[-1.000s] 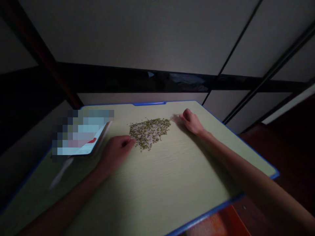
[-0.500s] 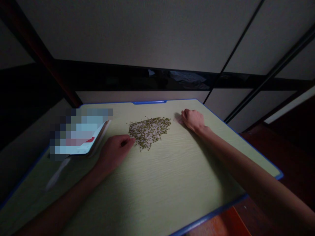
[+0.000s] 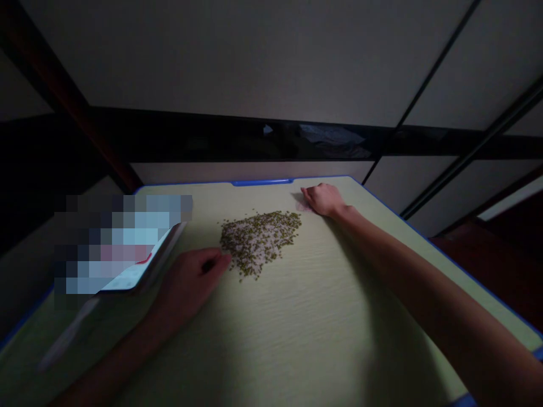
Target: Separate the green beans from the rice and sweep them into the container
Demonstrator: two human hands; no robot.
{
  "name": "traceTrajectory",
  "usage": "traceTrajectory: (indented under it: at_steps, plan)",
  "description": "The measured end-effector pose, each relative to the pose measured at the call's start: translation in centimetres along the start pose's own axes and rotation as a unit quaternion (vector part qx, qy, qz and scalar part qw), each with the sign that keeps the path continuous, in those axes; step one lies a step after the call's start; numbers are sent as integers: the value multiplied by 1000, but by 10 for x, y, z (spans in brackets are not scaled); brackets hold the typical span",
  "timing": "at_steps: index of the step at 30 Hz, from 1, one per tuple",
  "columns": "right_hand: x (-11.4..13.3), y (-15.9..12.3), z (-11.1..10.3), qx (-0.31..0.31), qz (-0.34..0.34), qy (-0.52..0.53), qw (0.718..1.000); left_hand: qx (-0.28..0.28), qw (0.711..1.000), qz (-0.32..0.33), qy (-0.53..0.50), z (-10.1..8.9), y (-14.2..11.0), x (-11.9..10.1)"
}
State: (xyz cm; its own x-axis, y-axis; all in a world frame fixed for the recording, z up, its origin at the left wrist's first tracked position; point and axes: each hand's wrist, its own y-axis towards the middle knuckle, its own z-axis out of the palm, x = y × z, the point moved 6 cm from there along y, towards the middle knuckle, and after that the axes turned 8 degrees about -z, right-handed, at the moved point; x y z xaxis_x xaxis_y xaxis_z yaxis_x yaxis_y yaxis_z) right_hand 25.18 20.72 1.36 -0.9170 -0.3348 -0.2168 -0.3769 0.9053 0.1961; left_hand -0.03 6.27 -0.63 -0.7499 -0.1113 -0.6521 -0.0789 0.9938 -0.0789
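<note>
A loose pile of small green beans mixed with white grains point(image 3: 261, 240) lies on the pale table point(image 3: 288, 328). My left hand point(image 3: 193, 280) rests at the pile's near left edge, thumb and fingers curled together. Whether anything is between its fingertips cannot be seen. Beyond the pile's right end, my right hand point(image 3: 326, 199) is closed over the table with its knuckles up. Beside and partly under it lies a small pale, pinkish patch point(image 3: 304, 206), too blurred to name. What the right fingers hold, if anything, is hidden.
On the left a lit tablet-like screen point(image 3: 125, 280), mostly pixelated, leans on a stand. A thin whitish strip point(image 3: 70, 333) lies in front of it. Blue edging and a blue handle point(image 3: 263, 182) border the table; cabinet panels point(image 3: 237, 56) rise behind.
The view has shifted slightly. My right hand has moved a little left and toward the table's far edge, still closed. My left hand stays curled by the pile's left edge.
</note>
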Motion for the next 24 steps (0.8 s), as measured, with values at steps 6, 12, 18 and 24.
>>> traceTrajectory:
  at_steps: [6, 12, 18, 24]
  plan:
    - [3, -6, -1, 4, -28, 1, 1000, 8, 1000, -7, 2, -1, -1, 1]
    - [4, -17, -4, 3, -40, -1, 999, 8, 1000, -1, 6, 0, -1, 0]
    - [4, -31, -6, 10, -29, 0, 1000, 1, 1000, -1, 0, -3, -4, -4]
    - [8, -37, -7, 15, -21, -6, 1000, -9, 1000, 7, 6, -2, -1, -2]
